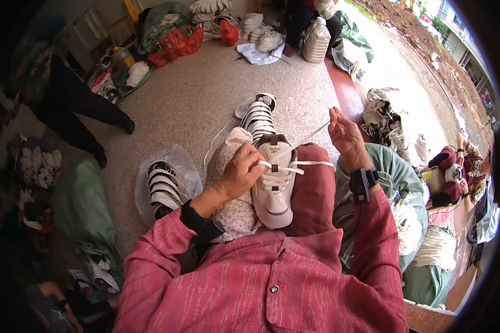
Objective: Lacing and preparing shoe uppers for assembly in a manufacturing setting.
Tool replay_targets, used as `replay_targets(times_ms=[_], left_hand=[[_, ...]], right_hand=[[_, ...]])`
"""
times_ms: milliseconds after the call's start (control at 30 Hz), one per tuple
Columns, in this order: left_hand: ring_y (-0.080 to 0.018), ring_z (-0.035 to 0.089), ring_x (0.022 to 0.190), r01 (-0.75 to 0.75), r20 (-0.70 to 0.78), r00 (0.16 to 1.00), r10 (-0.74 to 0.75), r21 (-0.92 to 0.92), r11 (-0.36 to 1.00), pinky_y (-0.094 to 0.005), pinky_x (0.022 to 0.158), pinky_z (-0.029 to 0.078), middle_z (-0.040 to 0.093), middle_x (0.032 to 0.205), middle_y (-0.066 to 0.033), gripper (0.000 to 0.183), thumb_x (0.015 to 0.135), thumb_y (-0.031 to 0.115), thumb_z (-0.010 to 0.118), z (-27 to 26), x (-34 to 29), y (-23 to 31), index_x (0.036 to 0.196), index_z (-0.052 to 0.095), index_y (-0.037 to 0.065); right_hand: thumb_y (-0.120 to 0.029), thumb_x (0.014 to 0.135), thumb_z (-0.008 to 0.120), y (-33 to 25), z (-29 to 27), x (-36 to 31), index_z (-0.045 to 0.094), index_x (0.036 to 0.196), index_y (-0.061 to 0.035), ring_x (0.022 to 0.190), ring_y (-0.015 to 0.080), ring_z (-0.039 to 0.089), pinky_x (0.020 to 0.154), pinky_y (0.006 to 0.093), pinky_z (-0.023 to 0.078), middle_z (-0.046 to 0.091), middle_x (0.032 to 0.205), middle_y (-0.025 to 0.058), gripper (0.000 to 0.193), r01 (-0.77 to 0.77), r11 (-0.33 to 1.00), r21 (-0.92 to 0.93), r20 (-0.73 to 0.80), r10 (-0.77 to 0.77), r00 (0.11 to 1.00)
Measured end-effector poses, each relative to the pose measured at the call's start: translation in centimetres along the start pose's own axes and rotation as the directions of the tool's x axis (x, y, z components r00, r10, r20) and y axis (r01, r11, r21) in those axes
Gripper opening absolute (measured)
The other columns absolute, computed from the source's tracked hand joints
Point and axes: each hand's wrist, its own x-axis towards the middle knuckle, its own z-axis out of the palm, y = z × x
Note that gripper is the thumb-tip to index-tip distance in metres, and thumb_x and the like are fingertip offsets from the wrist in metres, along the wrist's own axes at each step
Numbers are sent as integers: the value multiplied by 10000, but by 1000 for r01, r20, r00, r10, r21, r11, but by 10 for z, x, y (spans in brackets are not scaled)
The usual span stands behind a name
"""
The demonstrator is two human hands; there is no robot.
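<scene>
A white and beige sneaker (275, 191) rests on my lap, toe toward me, between a floral cloth (231, 150) and my red-trousered leg. White shoelace (315, 163) crosses its upper, and a loose length lies over to the right. At the shoe's left side my left hand (241, 172) is closed, with lace at its fingertips. Raised to the right, my right hand (347, 139) pinches the end of a thin pale strand, apparently lace, stretched straight from the shoe's upper eyelets. Its exact tip is hidden by the fingers.
Beyond my knees stands a row of nested shoes (258, 119); another stack (167, 186) sits in clear plastic at left. Green sacks (83, 200) flank me, with lace bundles (436, 248) at right. A person (75, 94) is at far left; others sit behind and at right.
</scene>
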Motion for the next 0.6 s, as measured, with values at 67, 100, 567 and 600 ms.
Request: replay_targets(times_ms=[67,100,567,600], left_hand=[[-166,484,864,54,118,992,-42,-102,993,-282,763,410,481,935,-48,127,848,148,586,-14,4,8,888,591,28],[-134,453,865,121,232,970,-73,-197,973,-260,764,393,460,936,-23,154,854,179,608,-19,6,10,868,595,27],[-207,534,807,29,124,992,-34,39,999,-319,732,436,514,836,-54,203,769,191,746,-17,3,4,738,637,22],[-208,537,797,20,112,993,-25,47,999,-323,725,437,516,824,-58,207,766,190,749,-20,-1,12,730,634,21]], right_hand=[[21,897,547,-4,-2,2,496,1245,-2,841,147,667,694,266,568,640,1075,105,352,8,1000,4,-7,-8,1000],[21,897,549,-5,-4,2,498,1242,-4,841,149,668,694,268,568,640,1072,105,350,13,1000,2,-11,-13,1000],[7,893,545,-44,-17,-11,500,1235,22,745,172,635,684,250,548,643,962,116,345,251,952,-175,84,-239,967],[-34,902,533,-35,-6,-22,446,1250,36,782,214,656,709,316,563,623,1022,153,365,207,883,-421,36,-212,977]])
